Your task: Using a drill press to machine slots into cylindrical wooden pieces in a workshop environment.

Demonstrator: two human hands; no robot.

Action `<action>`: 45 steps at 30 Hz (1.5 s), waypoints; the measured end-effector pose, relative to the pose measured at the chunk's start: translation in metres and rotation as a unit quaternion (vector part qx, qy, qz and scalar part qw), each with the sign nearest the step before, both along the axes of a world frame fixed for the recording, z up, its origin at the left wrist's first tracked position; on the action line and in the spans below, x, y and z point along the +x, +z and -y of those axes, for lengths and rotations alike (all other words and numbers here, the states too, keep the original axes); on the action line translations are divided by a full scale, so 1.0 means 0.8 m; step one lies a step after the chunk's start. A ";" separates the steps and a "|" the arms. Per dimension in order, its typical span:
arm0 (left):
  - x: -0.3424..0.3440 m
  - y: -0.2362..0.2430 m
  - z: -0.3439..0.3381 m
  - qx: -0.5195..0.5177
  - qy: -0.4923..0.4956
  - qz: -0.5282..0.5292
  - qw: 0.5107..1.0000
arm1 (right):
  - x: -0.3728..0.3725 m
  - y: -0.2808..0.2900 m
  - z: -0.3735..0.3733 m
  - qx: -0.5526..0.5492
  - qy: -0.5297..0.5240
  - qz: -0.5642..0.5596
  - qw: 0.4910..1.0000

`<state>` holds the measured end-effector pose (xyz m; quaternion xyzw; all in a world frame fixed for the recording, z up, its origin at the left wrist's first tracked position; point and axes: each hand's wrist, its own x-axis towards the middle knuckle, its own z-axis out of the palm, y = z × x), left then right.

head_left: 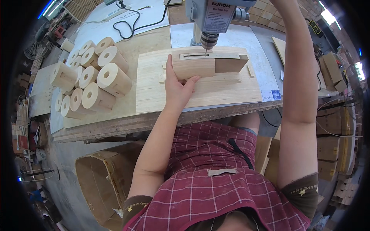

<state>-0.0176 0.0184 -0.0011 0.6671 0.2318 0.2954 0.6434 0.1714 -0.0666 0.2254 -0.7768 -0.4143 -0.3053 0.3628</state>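
Note:
My left hand (180,86) grips the left end of a pale wooden cylinder (194,69), one finger up along its end and others along its near side. The cylinder lies on its side against a wooden jig (231,64). A narrow slotted strip (189,56) lies along the top. Right above the slot is the thin bit of a bench drill (210,38); whether it touches the wood I cannot tell. My right arm (300,69) stretches up past the drill's right side, and its hand is beyond the top edge of the picture.
The jig stands on a light wooden board (154,98) on the workbench. Several bored wooden cylinders (111,79) are piled at the left. A black cable (133,29) curls at the back. An open cardboard box (94,181) stands on the floor below the bench's left side.

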 end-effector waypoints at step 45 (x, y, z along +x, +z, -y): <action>0.004 -0.004 -0.001 0.021 -0.006 -0.013 1.000 | -0.060 -0.091 0.067 0.140 0.123 0.025 0.982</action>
